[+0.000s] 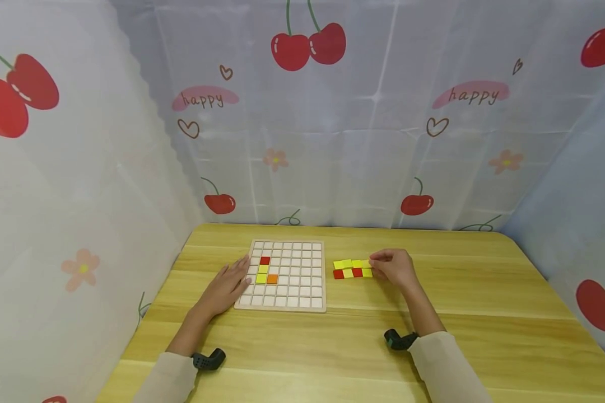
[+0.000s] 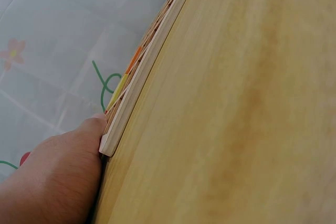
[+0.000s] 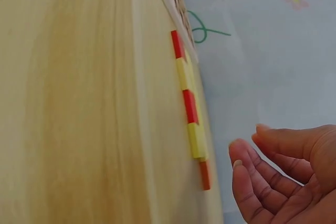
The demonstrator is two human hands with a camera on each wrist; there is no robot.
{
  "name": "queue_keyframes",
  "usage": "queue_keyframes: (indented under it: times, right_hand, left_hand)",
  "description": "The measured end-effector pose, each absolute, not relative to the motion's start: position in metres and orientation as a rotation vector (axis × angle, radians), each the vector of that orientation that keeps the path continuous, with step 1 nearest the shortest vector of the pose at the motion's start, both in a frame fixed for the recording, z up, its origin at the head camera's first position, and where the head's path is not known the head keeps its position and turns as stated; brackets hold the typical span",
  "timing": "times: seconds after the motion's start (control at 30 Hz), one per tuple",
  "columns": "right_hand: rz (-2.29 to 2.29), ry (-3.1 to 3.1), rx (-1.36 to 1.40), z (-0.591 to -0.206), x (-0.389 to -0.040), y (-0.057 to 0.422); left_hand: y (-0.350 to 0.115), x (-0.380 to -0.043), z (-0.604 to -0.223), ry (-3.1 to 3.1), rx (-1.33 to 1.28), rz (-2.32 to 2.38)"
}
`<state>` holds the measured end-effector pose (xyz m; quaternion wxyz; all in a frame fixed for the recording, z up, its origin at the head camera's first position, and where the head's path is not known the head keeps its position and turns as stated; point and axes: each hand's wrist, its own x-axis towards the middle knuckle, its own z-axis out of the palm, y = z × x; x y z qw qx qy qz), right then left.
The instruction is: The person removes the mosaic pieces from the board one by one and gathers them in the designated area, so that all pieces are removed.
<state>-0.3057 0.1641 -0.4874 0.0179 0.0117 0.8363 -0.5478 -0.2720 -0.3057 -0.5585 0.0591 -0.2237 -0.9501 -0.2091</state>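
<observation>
A wooden grid board [image 1: 325, 280] lies left of centre in the head view. On its squares sit a red tile [image 1: 264, 261], two yellow tiles [image 1: 261, 278] in line below it and an orange tile [image 1: 272, 279] beside the lower one. My left hand [image 1: 227, 286] rests at the board's left edge, fingers extended, thumb over the rim. Right of the board, my right hand [image 1: 395, 267] hovers by the end of two rows of loose tiles [image 1: 347, 263]. Its fingers [image 3: 244, 182] bend loosely toward the thumb; no tile shows between them in the right wrist view.
The front loose row alternates red tiles [image 1: 338, 274] and yellow ones; an orange piece [image 3: 205, 175] shows at the near end in the right wrist view. The wooden table [image 1: 302, 347] meets a cherry-printed curtain [image 1: 322, 168] behind and at the sides.
</observation>
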Motion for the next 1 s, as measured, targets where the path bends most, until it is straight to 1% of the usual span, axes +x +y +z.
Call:
queue_keyframes:
  times: [0.2,0.67,1.0]
  right_hand:
    - [-1.681,2.635,-0.057,-0.475,-0.3,0.153]
    - [-1.636,2.684,-0.194,-0.459,-0.292,0.128]
    - [-1.634,2.668,-0.246,-0.456,-0.28,0.112]
  left_hand:
    - [-0.305,-0.271,-0.559,-2.868,-0.667,-0.639]
    - [-0.306,-0.275,-0.557,-2.859,-0.67,-0.65]
    - [-0.306,-0.273,-0.559,-2.867,-0.673,-0.668]
